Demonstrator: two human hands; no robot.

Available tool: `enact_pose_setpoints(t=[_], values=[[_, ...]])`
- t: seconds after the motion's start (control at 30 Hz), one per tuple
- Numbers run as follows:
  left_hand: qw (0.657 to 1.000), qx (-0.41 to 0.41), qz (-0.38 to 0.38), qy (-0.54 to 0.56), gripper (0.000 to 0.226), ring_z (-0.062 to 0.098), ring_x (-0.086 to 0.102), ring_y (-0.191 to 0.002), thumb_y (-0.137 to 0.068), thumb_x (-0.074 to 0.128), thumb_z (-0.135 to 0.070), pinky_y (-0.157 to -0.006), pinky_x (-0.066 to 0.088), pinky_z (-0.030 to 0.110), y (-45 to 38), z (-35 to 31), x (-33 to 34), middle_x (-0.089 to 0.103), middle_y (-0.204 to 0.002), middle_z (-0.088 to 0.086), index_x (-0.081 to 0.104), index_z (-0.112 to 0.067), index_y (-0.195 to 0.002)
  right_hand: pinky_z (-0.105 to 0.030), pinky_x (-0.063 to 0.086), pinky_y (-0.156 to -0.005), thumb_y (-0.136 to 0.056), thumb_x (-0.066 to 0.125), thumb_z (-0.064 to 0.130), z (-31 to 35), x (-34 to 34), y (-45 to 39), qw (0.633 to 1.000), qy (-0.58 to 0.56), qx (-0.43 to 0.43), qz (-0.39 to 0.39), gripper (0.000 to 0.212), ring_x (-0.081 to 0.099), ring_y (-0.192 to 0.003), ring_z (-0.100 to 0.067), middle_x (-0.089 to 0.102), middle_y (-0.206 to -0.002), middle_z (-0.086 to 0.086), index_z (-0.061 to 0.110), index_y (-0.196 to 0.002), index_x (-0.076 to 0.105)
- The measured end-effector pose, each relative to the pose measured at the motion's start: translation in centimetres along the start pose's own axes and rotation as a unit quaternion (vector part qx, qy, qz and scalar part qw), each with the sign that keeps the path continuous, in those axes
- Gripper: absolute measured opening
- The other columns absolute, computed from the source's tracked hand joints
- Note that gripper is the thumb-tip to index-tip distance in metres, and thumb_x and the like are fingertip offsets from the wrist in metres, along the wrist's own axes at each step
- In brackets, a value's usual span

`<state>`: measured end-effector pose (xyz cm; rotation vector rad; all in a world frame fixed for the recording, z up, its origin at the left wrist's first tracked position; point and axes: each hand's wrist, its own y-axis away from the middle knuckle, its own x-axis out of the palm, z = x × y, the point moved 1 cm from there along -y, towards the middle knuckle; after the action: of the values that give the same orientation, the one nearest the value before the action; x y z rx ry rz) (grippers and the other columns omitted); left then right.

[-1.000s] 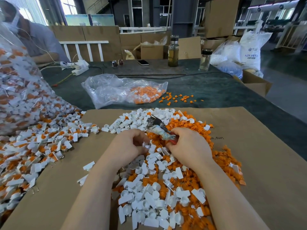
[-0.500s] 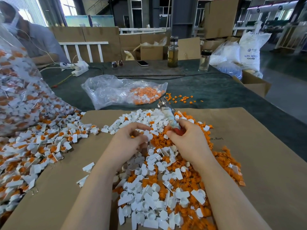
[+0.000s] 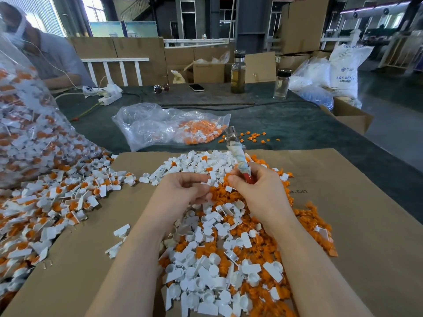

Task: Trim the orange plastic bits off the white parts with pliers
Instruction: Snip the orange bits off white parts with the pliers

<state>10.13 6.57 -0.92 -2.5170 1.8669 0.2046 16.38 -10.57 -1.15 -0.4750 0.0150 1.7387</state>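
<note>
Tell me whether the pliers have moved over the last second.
Yes. The pliers in the right hand have swung up and away: their head lay over the parts pile, and now it points toward the clear bag of orange bits.

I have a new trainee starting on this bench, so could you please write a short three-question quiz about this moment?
1. True or false: the pliers point up and away from the person.
2. Which hand grips the pliers: A) left hand B) right hand?
3. What sits inside the clear bag lying on the green table?

Key: 1 true. 2 B. 3 orange bits, with some white pieces.
</note>
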Motion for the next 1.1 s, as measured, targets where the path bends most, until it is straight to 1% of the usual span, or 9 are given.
enact_pose_setpoints(t=[0.1,0.17,0.2,0.33,0.5,0.73,0.83,0.93,1.1], values=[[0.999,0.012,-0.025,0.016,0.008,0.014,0.069,-0.068,-0.091,0.07,-0.017,-0.064,0.055,0.019,0.2,-0.2,0.4,0.077,-0.081,0.006,0.078,-0.014,-0.092,-0.01,0.049,-0.057,-0.087,0.07,0.027,0.3,0.0,0.1,0.999,-0.042,-0.012,0.002,0.009,0.062,-0.079,-0.001,0.068,-0.082,0.014,0.032,-0.082,0.066],[0.999,0.019,-0.039,0.016,0.013,0.012,0.061,-0.063,-0.088,0.074,-0.028,-0.064,0.052,0.021,0.3,-0.3,0.8,0.073,-0.076,0.002,0.079,-0.018,-0.083,-0.003,0.043,-0.058,-0.087,0.07,0.025,0.6,0.0,0.2,0.998,-0.059,-0.024,0.004,0.013,0.062,-0.078,0.007,0.066,-0.082,0.025,0.035,-0.081,0.065],[0.998,0.021,-0.048,0.02,0.014,0.012,0.06,-0.063,-0.086,0.075,-0.03,-0.066,0.052,0.023,0.3,-0.4,1.0,0.071,-0.074,0.002,0.079,-0.018,-0.081,-0.002,0.042,-0.059,-0.087,0.07,0.024,0.7,0.1,0.3,0.997,-0.064,-0.032,0.003,0.013,0.062,-0.078,0.008,0.066,-0.082,0.026,0.035,-0.081,0.065],[0.992,0.018,-0.075,0.097,0.009,0.018,0.072,-0.071,-0.085,0.076,-0.018,-0.067,0.06,0.026,0.5,-1.0,2.0,0.075,-0.074,0.006,0.075,-0.01,-0.083,-0.004,0.042,-0.059,-0.087,0.071,0.023,1.0,0.2,0.5,0.995,-0.079,-0.066,-0.009,0.015,0.059,-0.068,0.005,0.065,-0.073,0.022,0.034,-0.079,0.064],[0.983,0.011,-0.064,0.174,0.005,0.017,0.073,-0.066,-0.087,0.073,-0.011,-0.058,0.058,0.022,1.0,-1.5,2.7,0.074,-0.07,0.009,0.073,-0.006,-0.085,-0.005,0.043,-0.059,-0.087,0.071,0.022,1.1,0.5,0.6,0.992,-0.084,-0.091,-0.023,0.014,0.059,-0.068,0.007,0.064,-0.071,0.025,0.032,-0.083,0.063],[0.981,0.011,-0.059,0.183,0.01,0.018,0.075,-0.069,-0.083,0.075,-0.005,-0.057,0.056,0.02,1.3,-1.8,3.1,0.076,-0.076,0.015,0.072,-0.001,-0.092,-0.007,0.046,-0.065,-0.087,0.071,0.023,1.0,0.5,0.6,0.99,-0.083,-0.102,-0.058,0.008,0.062,-0.077,0.004,0.066,-0.08,0.02,0.028,-0.089,0.065],[0.979,0.019,-0.067,0.19,0.011,0.017,0.075,-0.067,-0.083,0.076,-0.005,-0.056,0.055,0.02,1.4,-1.9,3.4,0.075,-0.075,0.015,0.072,-0.001,-0.093,-0.008,0.045,-0.063,-0.086,0.072,0.025,1.0,0.6,0.6,0.99,-0.052,-0.107,-0.075,0.007,0.061,-0.073,0.002,0.064,-0.073,0.013,0.022,-0.09,0.067],[0.976,0.029,-0.065,0.204,0.008,0.017,0.074,-0.066,-0.081,0.077,-0.003,-0.056,0.056,0.02,1.4,-1.9,3.5,0.075,-0.074,0.015,0.073,-0.002,-0.089,-0.008,0.043,-0.058,-0.086,0.072,0.028,0.9,0.6,0.6,0.989,-0.016,-0.116,-0.095,0.009,0.057,-0.067,0.002,0.061,-0.07,0.014,0.021,-0.089,0.065],[0.977,0.055,-0.076,0.192,0.006,0.018,0.075,-0.069,-0.081,0.077,-0.004,-0.058,0.056,0.019,1.4,-2.0,3.8,0.076,-0.076,0.013,0.075,-0.005,-0.087,-0.007,0.042,-0.056,-0.086,0.072,0.027,1.0,0.8,0.8,0.985,-0.001,-0.129,-0.116,0.01,0.058,-0.068,0.004,0.06,-0.071,0.016,0.023,-0.09,0.064]])
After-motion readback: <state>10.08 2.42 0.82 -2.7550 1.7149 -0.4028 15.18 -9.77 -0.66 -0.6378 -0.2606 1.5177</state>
